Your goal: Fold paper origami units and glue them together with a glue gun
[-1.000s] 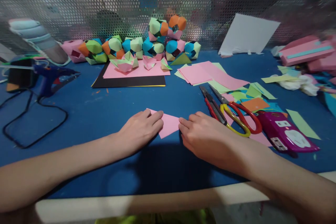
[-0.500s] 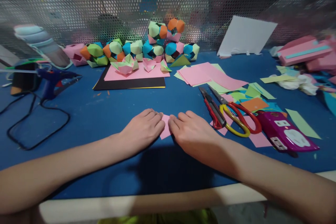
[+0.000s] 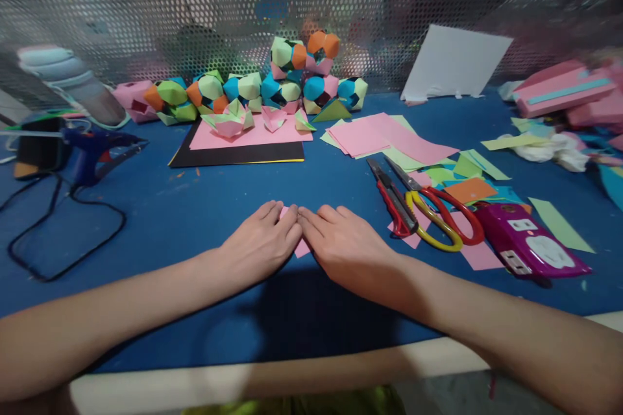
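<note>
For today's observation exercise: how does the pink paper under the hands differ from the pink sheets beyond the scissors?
The pink paper is covered by the left hand and right hand; the pink sheets lie untouched. The paper shows only a sliver; the sheets lie spread, overlapping. Both are pink, on the blue table.

Paper vs plastic
Matt pink paper square (image 3: pixel 302 249), matt blue desk (image 3: pixel 195 207), glossy purple plastic power strip (image 3: pixel 528 246), perforated metal screen (image 3: pixel 146 0).
</note>
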Demonstrator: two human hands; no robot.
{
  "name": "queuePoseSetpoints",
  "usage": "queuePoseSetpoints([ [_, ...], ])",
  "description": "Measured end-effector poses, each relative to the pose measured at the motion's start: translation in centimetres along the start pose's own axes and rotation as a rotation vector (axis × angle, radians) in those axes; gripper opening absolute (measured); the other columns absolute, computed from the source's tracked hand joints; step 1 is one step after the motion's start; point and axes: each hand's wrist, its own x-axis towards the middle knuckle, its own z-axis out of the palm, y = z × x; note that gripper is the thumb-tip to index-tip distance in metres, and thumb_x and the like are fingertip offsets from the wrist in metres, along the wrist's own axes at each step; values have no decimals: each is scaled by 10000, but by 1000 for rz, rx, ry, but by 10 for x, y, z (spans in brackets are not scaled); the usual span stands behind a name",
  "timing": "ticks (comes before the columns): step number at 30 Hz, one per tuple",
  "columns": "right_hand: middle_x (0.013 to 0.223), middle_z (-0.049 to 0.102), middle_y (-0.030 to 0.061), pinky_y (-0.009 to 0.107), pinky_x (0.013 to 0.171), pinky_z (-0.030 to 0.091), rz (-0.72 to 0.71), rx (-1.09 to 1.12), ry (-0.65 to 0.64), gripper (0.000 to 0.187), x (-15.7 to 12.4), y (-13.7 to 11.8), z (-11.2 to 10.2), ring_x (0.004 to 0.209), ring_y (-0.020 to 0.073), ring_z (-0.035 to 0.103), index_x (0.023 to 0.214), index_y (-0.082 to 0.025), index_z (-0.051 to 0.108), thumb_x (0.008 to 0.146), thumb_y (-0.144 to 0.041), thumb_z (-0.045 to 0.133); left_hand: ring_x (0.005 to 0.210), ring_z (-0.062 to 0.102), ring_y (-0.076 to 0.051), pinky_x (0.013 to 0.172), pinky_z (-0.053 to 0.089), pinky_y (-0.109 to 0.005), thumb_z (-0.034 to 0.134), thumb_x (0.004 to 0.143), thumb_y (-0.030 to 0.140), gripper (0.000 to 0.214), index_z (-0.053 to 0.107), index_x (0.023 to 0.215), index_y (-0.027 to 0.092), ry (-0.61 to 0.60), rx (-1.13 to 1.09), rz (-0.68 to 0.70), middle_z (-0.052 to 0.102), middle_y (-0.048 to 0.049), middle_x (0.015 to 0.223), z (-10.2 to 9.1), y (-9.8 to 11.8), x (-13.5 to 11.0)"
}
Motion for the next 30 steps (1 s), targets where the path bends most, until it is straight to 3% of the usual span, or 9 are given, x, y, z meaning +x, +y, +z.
queuePoseSetpoints([
  [4, 1122, 643, 202, 350, 667, 355, -32, 5, -66, 363, -2, 1, -2, 855, 240, 548, 1167, 1, 579, 839, -57, 435, 1020, 628, -300, 875, 492, -414, 413, 879, 85, 267, 575, 1089, 54, -40, 22, -28, 630, -216, 1119, 0, 3, -2],
  [10, 725, 660, 162, 366, 634, 279, 96, -94, -148, 206, -12, -7, -16, 643, 218, 534, 736, -82, 665, 772, 2, 481, 855, 649, -288, 733, 503, -404, 399, 849, 30, 214, 593, 922, 82, -140, 4, -173, 646, -232, 971, -8, 5, -3],
  [15, 553, 619, 139, 363, 599, 229, 153, -73, -283, 220, -10, 1, -30, 550, 217, 526, 607, -118, 640, 721, 6, 500, 681, 628, -270, 652, 468, -396, 369, 927, 231, 286, 609, 852, 94, -167, 4, -236, 637, -168, 741, -14, -3, 1],
  [19, 542, 629, 140, 362, 596, 225, 201, -74, -298, 190, -7, 17, -41, 584, 240, 555, 689, -110, 657, 766, -46, 495, 666, 627, -251, 705, 460, -409, 337, 944, 312, 359, 613, 828, 114, -141, -100, -305, 631, -124, 683, -20, -18, 4],
  [22, 641, 662, 141, 359, 613, 238, 235, -94, -268, 171, -6, 23, -46, 684, 258, 581, 786, -111, 651, 832, -127, 486, 976, 618, -280, 862, 446, -442, 370, 916, 266, 295, 593, 1033, 113, -88, -284, -257, 657, -168, 1038, -22, -30, 3],
  [25, 819, 689, 137, 351, 644, 261, 210, -29, -274, 178, -5, 22, -46, 789, 260, 586, 871, -125, 637, 874, -213, 482, 1276, 440, -265, 1030, 355, -446, 478, 843, 248, 421, 485, 1251, 144, -102, -514, -141, 489, -151, 1376, -20, -38, 1],
  [27, 947, 684, 138, 343, 675, 280, 178, 36, -273, 212, -4, 19, -44, 856, 260, 582, 956, -128, 627, 890, -281, 496, 1306, 411, -259, 1055, 333, -449, 542, 814, 285, 488, 467, 1279, 156, -138, -604, -124, 473, -144, 1398, -18, -39, 1],
  [30, 1061, 661, 142, 335, 710, 295, 161, 89, -271, 287, -1, 17, -38, 915, 257, 580, 1074, -122, 599, 905, -335, 505, 1225, 501, -253, 1011, 383, -438, 561, 828, 343, 460, 502, 1247, 165, -120, -662, -157, 559, -139, 1311, -13, -37, 3],
])
